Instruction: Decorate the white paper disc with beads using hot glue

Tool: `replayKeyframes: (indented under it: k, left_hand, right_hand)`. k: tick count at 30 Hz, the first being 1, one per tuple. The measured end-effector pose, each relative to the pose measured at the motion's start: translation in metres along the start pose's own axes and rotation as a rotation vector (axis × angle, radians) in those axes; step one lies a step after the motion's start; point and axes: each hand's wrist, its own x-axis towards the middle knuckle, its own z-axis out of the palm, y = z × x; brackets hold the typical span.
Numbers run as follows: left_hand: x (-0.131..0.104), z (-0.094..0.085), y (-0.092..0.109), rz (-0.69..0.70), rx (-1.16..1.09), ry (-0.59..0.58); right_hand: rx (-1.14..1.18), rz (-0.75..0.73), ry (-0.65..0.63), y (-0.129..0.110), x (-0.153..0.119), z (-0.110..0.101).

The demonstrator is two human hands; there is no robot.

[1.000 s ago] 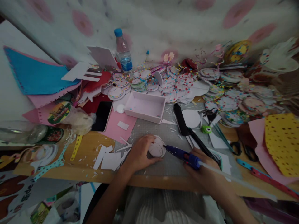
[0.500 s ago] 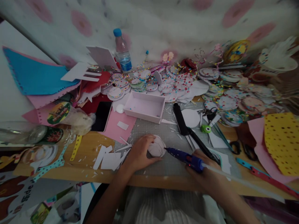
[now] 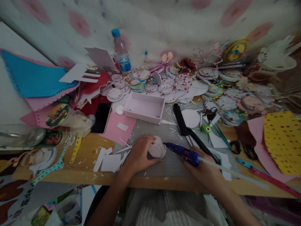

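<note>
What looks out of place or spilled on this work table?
White paper scraps lie scattered beside the left hand, and confetti is strewn at the back. The right hand holds the blue glue gun.

Your frame is dim and flat: soft light comes from beyond your left hand [image 3: 138, 154], brightest on the wall [image 3: 164, 28] far above it, with no glare and only faint shadows under your right hand [image 3: 204, 171]. Around both hands the cutting mat [image 3: 169, 163] is underexposed yet fairly sharp, while everything below your wrists is dark and muddy. Wide-lens distortion bends the table edge [image 3: 70, 180] left of your left hand, and the corners smear out of focus, worst far right of your right hand.
</note>
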Motion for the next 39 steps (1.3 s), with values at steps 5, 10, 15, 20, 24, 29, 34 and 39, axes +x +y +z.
replayKeyframes:
  k: [5,10,15,20,24,29,34,39]
  left_hand:
    - [0.000,0.001,-0.001,-0.005,-0.004,0.003]
    - [0.000,0.001,-0.001,-0.018,0.000,-0.004]
    - [0.000,0.001,-0.001,-0.009,-0.015,-0.001]
    - [0.000,0.001,-0.001,-0.012,-0.005,0.001]
    - [0.001,0.000,0.000,-0.023,-0.002,-0.012]
    - [0.001,0.000,0.000,-0.010,-0.009,-0.002]
    - [0.000,0.001,-0.001,-0.011,-0.005,0.001]
    - [0.000,0.002,-0.002,-0.009,0.000,-0.002]
  right_hand:
    - [-0.001,0.013,-0.004,0.002,-0.008,-0.003]
    - [0.020,0.042,-0.058,0.001,-0.017,-0.008]
    - [0.033,0.038,-0.006,0.002,-0.015,-0.006]
    - [-0.017,0.014,-0.019,0.002,-0.012,-0.004]
    - [-0.035,0.013,-0.063,0.000,-0.014,-0.006]
    - [-0.034,0.012,-0.050,-0.003,-0.013,-0.011]
    - [-0.018,0.010,-0.039,-0.003,-0.014,-0.010]
    - [-0.037,0.019,-0.040,0.000,-0.015,-0.008]
